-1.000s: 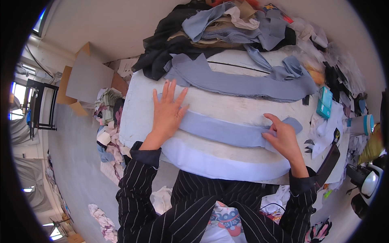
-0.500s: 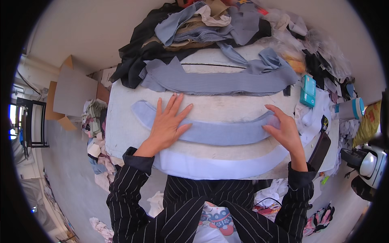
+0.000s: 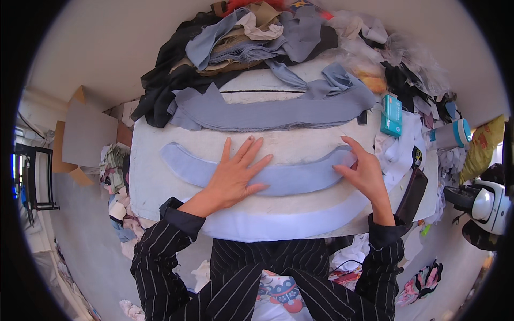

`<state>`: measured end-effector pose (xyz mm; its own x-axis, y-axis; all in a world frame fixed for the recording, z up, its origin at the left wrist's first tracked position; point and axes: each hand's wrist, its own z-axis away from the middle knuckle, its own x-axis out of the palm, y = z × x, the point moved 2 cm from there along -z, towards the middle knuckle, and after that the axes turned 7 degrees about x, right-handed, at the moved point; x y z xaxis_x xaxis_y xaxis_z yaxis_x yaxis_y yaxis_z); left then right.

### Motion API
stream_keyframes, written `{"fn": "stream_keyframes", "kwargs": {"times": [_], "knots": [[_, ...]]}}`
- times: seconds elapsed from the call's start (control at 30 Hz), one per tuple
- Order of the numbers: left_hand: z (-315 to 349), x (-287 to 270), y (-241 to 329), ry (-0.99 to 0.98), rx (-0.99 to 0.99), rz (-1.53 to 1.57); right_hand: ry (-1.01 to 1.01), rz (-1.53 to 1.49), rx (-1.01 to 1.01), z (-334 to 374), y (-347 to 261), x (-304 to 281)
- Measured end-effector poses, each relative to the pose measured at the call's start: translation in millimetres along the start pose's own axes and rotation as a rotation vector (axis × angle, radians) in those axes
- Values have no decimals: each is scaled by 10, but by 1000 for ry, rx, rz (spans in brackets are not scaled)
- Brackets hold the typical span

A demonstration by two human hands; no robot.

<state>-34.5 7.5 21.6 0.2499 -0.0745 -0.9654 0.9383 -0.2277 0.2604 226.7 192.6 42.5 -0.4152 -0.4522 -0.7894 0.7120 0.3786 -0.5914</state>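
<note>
A curved light-blue fabric strip (image 3: 300, 179) lies across the worktable in front of me. My left hand (image 3: 233, 176) rests flat on its middle, fingers spread, covering part of the upper edge. At the strip's right end is my right hand (image 3: 364, 171), its thumb and forefinger apart on either side of the end; its other fingers are mostly hidden. Nearer to me, a curved white strip (image 3: 284, 222) runs along the table's front edge. Beyond my hands lie grey-blue fabric strips (image 3: 267, 113) with frayed edges.
A heap of grey, tan and black cloth (image 3: 241, 51) covers the table's back. On the right are a teal box (image 3: 391, 115), a dark elongated case (image 3: 413, 195) and a cup with a teal rim (image 3: 451, 134). Folded fabric (image 3: 115, 163) and a cardboard box (image 3: 88, 136) stand left.
My left hand has slid rightward along the blue strip, baring more of its left part. My right hand stays at the right end. The whole view has shifted slightly.
</note>
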Motion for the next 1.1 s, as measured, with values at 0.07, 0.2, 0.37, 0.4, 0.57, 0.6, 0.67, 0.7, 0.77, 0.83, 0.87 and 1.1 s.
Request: {"fn": "stream_keyframes", "kwargs": {"times": [0.07, 0.2, 0.37, 0.4, 0.57, 0.6, 0.67, 0.7, 0.77, 0.83, 0.87, 1.1], "knots": [[-12, 9, 6, -13, -5, -2, 33, -122, 60, 5, 160, -17], [-22, 19, -5, -57, -17, -13, 88, -256, 116, 27, 299, 50], [-27, -41, 1, -56, -19, -13, 122, -299, 114, 54, 293, 84], [-31, -60, 7, -43, -13, 2, 122, -324, 112, 56, 307, 88], [-10, -39, -7, -31, -5, 9, 120, -428, 158, 64, 281, 92], [-7, -36, -4, -32, -4, 2, 119, -440, 163, 66, 271, 86], [-1, -20, -2, -47, -6, -11, 121, -388, 174, 65, 258, 82], [5, -12, -4, -61, -10, -18, 121, -362, 179, 65, 253, 79], [12, 1, -6, -69, -13, -28, 222, -203, 90, 88, 225, 50], [22, 14, -1, -62, -13, -36, 313, -177, 30, 99, 195, 10], [27, 16, 2, -61, -15, -36, 354, -230, 14, 90, 181, -22], [10, 24, 1, -67, -8, -37, -31, -563, 155, -294, 436, 130]]}}
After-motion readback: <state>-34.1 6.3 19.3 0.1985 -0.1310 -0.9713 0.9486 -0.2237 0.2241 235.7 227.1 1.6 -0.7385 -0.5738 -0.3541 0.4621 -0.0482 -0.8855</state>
